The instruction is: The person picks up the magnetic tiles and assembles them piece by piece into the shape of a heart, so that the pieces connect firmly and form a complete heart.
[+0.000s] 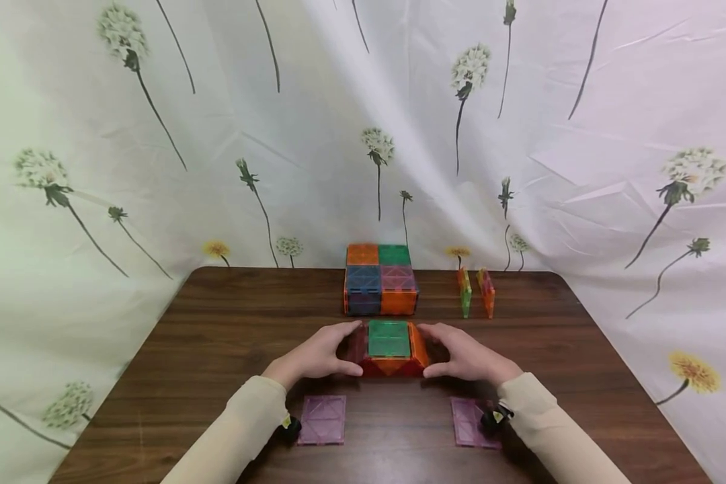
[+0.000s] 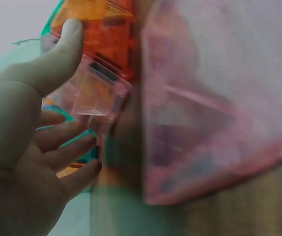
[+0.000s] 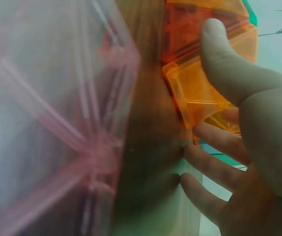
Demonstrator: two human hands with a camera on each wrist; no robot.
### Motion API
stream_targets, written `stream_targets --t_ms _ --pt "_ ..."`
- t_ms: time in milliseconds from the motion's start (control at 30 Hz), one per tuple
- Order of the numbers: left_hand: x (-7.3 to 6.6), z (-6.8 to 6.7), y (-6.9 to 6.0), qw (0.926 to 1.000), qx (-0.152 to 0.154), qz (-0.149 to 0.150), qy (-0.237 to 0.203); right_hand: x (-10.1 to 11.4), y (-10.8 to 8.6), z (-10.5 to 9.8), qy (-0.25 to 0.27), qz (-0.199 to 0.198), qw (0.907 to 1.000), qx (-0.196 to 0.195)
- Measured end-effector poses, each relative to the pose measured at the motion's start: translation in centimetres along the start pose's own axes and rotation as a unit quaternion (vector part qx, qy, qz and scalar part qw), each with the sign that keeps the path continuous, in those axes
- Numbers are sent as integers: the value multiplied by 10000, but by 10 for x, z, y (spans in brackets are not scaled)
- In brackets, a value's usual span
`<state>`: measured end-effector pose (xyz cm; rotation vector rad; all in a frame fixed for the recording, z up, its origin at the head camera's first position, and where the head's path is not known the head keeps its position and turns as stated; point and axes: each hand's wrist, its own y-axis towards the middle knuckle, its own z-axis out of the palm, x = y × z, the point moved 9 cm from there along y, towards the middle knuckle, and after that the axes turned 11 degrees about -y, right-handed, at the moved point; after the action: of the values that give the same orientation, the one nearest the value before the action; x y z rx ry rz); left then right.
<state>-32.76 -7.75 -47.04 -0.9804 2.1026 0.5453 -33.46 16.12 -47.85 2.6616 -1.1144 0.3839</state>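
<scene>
A low magnetic-tile structure (image 1: pixel 389 338) sits on the table between the two hands. It has a green top, sloping sides and an orange-and-red front of triangles. My left hand (image 1: pixel 319 353) is at its pink left slope (image 2: pixel 89 91), thumb by the front corner and index finger by the back one. The right hand (image 1: pixel 467 353) mirrors it at the orange right slope (image 3: pixel 197 88). Fingers on both hands are spread and relaxed; whether they touch the tiles is hard to tell. Flat purple tiles lie near each wrist, one left (image 1: pixel 323 420) and one right (image 1: pixel 474 422).
Behind the structure stands a larger tile box (image 1: pixel 380 279) in orange, green, blue and purple. Two thin upright tile pieces, one green-orange (image 1: pixel 464 294) and one orange (image 1: pixel 487 294), stand at the back right. A flowered cloth (image 1: pixel 314 134) hangs behind the wooden table (image 1: pixel 218 329).
</scene>
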Motion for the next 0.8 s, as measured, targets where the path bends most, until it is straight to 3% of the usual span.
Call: stream_targets --t_ms 100,300,500,800 --pt "4 4 0 9999 118 83 -9 5 1 1 -195 -243 9995 -111" --pt "-1 4 3 9992 10 396 92 14 6 -4 -361 -522 9973 -357" --pt "-7 3 5 9986 -32 520 96 17 10 -9 -357 -461 9976 -364" --pt "1 4 5 9994 -44 339 54 12 7 -2 -201 -196 9994 -220"
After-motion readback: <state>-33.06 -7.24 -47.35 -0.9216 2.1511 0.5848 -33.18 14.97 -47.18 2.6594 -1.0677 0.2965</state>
